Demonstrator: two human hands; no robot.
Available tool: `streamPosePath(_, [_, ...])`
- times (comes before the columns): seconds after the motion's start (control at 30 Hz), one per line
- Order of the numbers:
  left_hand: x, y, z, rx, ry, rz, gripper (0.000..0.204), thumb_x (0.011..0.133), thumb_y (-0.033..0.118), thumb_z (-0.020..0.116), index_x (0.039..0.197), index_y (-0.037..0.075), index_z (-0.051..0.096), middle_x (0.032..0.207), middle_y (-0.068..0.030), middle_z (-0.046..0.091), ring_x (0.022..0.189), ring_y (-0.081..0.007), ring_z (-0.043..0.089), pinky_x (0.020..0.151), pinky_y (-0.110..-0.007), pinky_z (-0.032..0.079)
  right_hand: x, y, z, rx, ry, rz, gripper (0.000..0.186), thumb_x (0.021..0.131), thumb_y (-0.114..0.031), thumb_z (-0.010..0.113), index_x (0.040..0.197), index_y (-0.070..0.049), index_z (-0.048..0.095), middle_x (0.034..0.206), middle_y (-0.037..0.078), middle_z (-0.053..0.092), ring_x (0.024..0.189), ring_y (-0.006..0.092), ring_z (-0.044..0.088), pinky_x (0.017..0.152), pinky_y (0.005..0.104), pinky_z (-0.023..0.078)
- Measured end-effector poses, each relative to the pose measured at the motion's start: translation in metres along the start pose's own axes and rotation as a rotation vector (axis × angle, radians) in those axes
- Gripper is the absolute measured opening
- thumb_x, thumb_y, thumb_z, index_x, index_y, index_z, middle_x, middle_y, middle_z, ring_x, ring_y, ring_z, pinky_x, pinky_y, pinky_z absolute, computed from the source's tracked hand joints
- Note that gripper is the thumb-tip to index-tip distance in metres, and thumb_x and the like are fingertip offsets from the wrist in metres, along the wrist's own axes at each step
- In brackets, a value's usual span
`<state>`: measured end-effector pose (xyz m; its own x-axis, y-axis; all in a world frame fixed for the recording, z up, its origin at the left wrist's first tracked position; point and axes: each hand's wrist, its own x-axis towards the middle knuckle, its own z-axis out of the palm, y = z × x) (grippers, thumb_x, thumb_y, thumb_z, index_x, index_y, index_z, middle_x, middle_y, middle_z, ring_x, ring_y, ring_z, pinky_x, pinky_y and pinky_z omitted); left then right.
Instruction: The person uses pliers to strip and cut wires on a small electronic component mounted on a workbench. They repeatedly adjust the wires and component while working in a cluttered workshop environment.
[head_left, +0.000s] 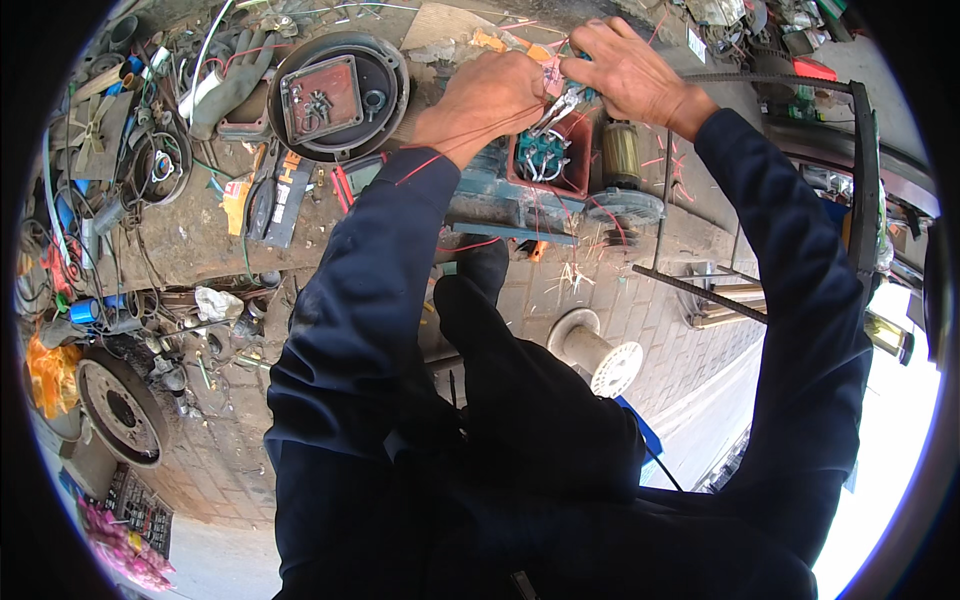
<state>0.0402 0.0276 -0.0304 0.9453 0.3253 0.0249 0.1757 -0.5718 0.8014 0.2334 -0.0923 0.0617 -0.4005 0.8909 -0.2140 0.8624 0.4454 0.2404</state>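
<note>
My left hand [495,100] is closed around thin red wire [470,132], which trails back over its wrist and sleeve. Close beside it, my right hand [635,75] bends its fingers inward, thumb and fingertips nearly meeting the left. Silvery pliers [558,112] with greenish handles stick out from under the right palm, their grip partly hidden. Below the hands, an open reddish terminal box [576,178] holds a teal terminal block [541,154] with metal posts. It sits on a teal motor-like machine body [480,205]. A small pink piece [551,76] shows between the hands.
At left lies a round black housing [390,90] holding a square cover [347,117] with screws. A grey glove [225,95] and black-handled tool [262,200] lie nearby. A brassy cylinder [621,155] stands right of the box. A rebar frame [700,290], spool [585,345] and wheel rim [120,405] surround me.
</note>
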Motion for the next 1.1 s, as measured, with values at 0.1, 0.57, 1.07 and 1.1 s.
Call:
streamPosePath(0.1, [0.001, -0.002, 0.001, 0.028, 0.001, 0.020, 0.015, 0.085, 0.026, 0.077, 0.089, 0.011, 0.077, 0.087, -0.0134, 0.077, 0.086, -0.0359, 0.075, 0.078, -0.046, 0.059, 0.000, -0.002, 0.000, -0.019, 0.005, -0.003, 0.054, 0.067, -0.002, 0.077, 0.119, -0.010, 0.064, 0.111, 0.012, 0.056, 0.111, 0.0326, 0.057, 0.093, 0.0430, 0.043])
streamPosePath(0.57, [0.005, -0.008, 0.004, -0.032, 0.024, 0.079, 0.016, 0.080, 0.020, 0.077, 0.087, 0.006, 0.077, 0.080, -0.0179, 0.074, 0.078, -0.0369, 0.074, 0.071, -0.045, 0.057, -0.022, -0.019, 0.003, 0.023, -0.186, 0.171, 0.054, 0.059, -0.006, 0.079, 0.111, -0.007, 0.064, 0.104, 0.014, 0.059, 0.104, 0.0356, 0.063, 0.090, 0.0454, 0.048])
streamPosePath(1.07, [0.003, -0.016, 0.006, -0.047, 0.021, 0.109, 0.019, 0.082, 0.024, 0.081, 0.095, 0.010, 0.080, 0.087, -0.0140, 0.078, 0.084, -0.0333, 0.076, 0.076, -0.044, 0.059, -0.004, -0.009, -0.010, 0.034, -0.146, 0.119, 0.040, 0.068, -0.023, 0.080, 0.104, -0.017, 0.064, 0.108, 0.010, 0.055, 0.108, 0.0325, 0.057, 0.091, 0.0487, 0.045])
streamPosePath(1.1, [0.003, -0.016, 0.006, -0.029, 0.020, 0.095, 0.019, 0.083, 0.024, 0.080, 0.096, 0.010, 0.080, 0.088, -0.0135, 0.078, 0.084, -0.0334, 0.076, 0.076, -0.044, 0.059, -0.003, -0.007, -0.009, 0.046, -0.142, 0.103, 0.039, 0.069, -0.023, 0.079, 0.104, -0.017, 0.064, 0.108, 0.010, 0.055, 0.108, 0.0326, 0.057, 0.091, 0.0486, 0.045])
